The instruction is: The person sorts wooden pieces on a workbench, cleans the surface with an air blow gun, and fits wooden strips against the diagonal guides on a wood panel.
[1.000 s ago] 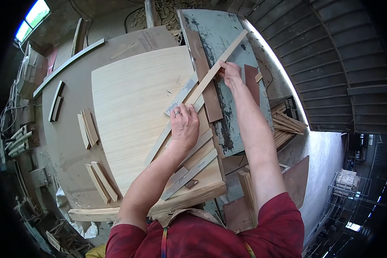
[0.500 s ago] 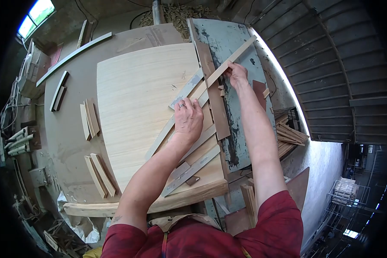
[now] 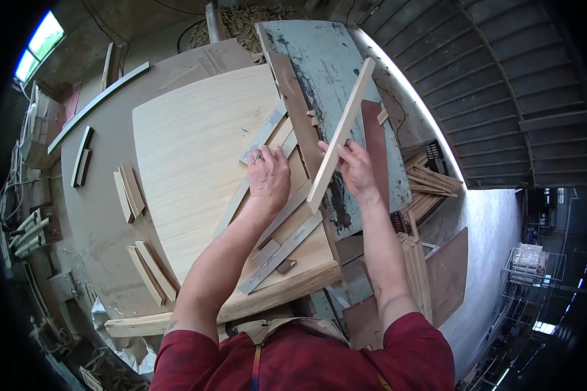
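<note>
My right hand [image 3: 357,171] grips a long pale wooden strip [image 3: 343,130] near its middle and holds it tilted above the blue-green worn metal table [image 3: 336,49]. My left hand [image 3: 269,177] is closed, its bent fingers on a short pale wooden piece [image 3: 282,133]; its fingertips partly hide that piece. Around this hand, grey straight-edged strips [image 3: 265,138] lie slantwise on the plywood board [image 3: 195,130]. A brown fence-like bar [image 3: 297,104] runs along the board's right edge, with small wood offcuts [image 3: 313,118] beside it.
Pairs of cut wooden strips [image 3: 130,192] lie left of the board. A long thin strip [image 3: 98,104] rests farther back. At right, a wood pile [image 3: 430,179] sits near a dark crate [image 3: 435,155]. Wood scraps [image 3: 248,25] cover the floor behind the table.
My right hand has drawn the long strip back toward me and lifted it off the slanted grey strips, turning it steeper. My left hand stays by those strips. The view has shifted slightly.
</note>
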`<state>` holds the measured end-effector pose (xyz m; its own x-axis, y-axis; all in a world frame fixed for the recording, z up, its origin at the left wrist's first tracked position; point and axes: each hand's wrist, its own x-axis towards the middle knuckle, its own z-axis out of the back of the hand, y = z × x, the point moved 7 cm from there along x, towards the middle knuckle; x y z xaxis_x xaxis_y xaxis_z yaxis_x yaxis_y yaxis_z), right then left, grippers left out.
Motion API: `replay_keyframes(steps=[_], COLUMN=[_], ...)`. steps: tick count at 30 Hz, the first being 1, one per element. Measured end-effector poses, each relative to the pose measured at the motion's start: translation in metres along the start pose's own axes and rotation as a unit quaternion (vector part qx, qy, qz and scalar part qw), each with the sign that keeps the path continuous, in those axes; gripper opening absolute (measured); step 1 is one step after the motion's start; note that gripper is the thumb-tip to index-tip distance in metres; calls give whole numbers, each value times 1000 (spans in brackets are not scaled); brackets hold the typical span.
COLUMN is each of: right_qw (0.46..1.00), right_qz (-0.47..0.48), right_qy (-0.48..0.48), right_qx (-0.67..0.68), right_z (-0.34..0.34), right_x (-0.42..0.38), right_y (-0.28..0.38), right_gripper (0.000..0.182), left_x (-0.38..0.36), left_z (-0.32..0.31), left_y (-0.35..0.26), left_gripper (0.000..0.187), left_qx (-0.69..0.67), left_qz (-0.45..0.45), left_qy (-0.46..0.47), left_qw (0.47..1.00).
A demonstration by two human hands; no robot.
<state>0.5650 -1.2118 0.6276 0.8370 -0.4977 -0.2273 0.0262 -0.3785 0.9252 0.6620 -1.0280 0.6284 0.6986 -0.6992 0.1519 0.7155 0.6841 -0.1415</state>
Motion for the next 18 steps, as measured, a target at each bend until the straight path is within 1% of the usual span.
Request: replay_keyframes(steps=[2, 3, 6, 7, 10, 11, 14, 15, 18], right_qw=[999, 999, 999, 999, 999, 999, 995, 995, 996], right_qz=[27, 27, 17, 18, 12, 8, 8, 3, -1], right_qy=[31, 25, 30, 28, 51, 49, 68, 71, 62], right_qx=[19, 22, -4, -2, -15, -13, -69, -69, -58], right_z=[-18, -23, -39, -42, -53, -54, -62, -63, -57], right_x=[9, 14, 33, 40, 54, 58, 68, 69, 68], right_y=[-8, -12, -19, -20, -29, -31, -36, -38, -28], right_gripper=[28, 28, 29, 29, 25, 25, 24, 24, 27], left_x=[-1, -1, -2, 2, 11, 14, 30, 32, 38], left_z=[-1, -1, 10, 14, 21, 21, 11, 10, 14], left_y=[2, 2, 4, 9, 22, 25, 36, 38, 40], left_gripper=[45, 45, 27, 27, 20, 20, 31, 31, 27], left_qx=[-10, -9, -10, -10, -190, -190, -218, -219, -237], left_qz=[5, -1, -32, -34, -47, -46, -18, -12, 50], left_qy=[22, 25, -46, -45, 33, 37, 104, 107, 83], left_qw=[1000, 1000, 998, 998, 980, 980, 970, 970, 967])
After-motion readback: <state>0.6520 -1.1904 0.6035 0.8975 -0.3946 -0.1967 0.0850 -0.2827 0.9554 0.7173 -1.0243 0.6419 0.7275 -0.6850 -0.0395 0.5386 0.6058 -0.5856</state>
